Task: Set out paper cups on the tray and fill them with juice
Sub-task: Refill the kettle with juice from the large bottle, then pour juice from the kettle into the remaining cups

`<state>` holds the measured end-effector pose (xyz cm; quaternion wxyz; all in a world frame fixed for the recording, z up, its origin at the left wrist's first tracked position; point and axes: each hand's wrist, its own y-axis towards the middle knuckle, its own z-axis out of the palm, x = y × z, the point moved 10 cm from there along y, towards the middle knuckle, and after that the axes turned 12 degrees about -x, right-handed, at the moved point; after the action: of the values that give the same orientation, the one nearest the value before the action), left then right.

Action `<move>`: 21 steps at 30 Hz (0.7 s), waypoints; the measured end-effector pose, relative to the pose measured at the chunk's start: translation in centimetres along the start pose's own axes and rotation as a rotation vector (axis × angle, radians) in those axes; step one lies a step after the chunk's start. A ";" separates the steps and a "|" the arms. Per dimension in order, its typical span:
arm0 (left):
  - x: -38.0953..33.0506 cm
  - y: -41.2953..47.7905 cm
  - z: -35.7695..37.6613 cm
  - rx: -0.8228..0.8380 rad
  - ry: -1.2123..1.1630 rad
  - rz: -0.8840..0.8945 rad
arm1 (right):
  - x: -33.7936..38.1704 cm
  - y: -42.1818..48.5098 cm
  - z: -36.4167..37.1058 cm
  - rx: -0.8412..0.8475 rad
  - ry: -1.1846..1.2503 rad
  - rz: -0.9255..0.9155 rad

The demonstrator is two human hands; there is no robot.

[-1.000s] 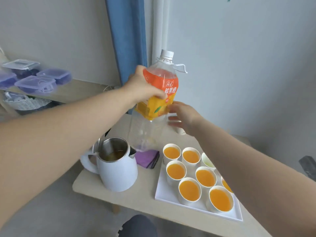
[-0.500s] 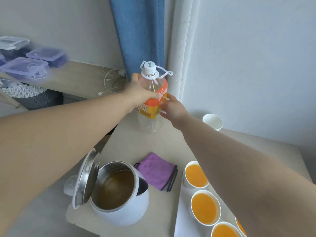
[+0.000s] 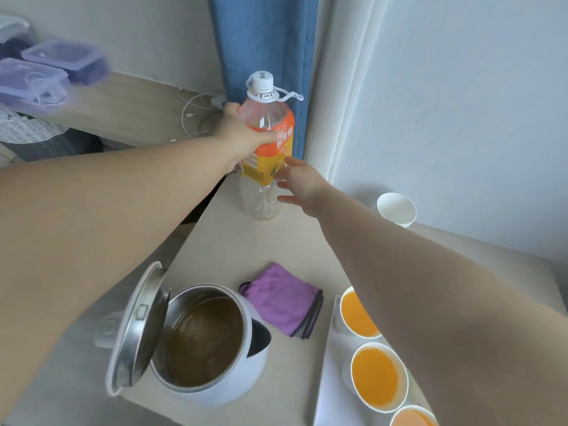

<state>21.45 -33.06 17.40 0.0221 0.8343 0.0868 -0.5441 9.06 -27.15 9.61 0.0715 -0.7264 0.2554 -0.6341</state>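
Head cam: my left hand [image 3: 242, 136] is wrapped round the juice bottle [image 3: 282, 146], which stands upright at the table's [image 3: 246, 247] far corner. My right hand [image 3: 302, 186] is open, fingers spread, just right of it. Filled cups [image 3: 375, 376] sit on the tray [image 3: 329, 379] nearer me.

Open kettle [image 3: 199, 339] beside a folded purple cloth [image 3: 281, 302] on the table [image 3: 246, 247] — blue curtain [image 3: 261, 41] behind, plastic boxes [image 3: 33, 81] far left.

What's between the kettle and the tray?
A folded purple cloth lies on the table between the kettle and the tray, toward their far ends; nearer the camera that gap is bare tabletop. Head view.
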 end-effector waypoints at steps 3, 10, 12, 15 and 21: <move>0.3 -0.7 -0.4 0.028 -0.021 -0.040 | -0.4 -0.5 0.0 -0.015 -0.015 0.027; 2.9 -4.5 -2.7 0.129 0.052 -0.221 | -0.7 -5.8 0.5 -0.023 -0.184 0.057; 4.3 -6.0 -3.8 0.180 0.082 -0.299 | 0.0 -8.8 1.7 0.035 -0.222 0.031; 6.2 -9.2 -5.6 0.297 0.143 -0.371 | 2.1 -14.3 4.2 0.138 -0.252 -0.114; 8.6 -13.3 -12.0 0.261 0.043 -0.354 | 4.6 -24.7 6.7 0.159 -0.276 -0.464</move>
<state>33.41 -17.36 15.15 -0.1840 0.8133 0.1611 -0.5279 22.69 -9.48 23.06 0.0151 -0.8371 0.0195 -0.5465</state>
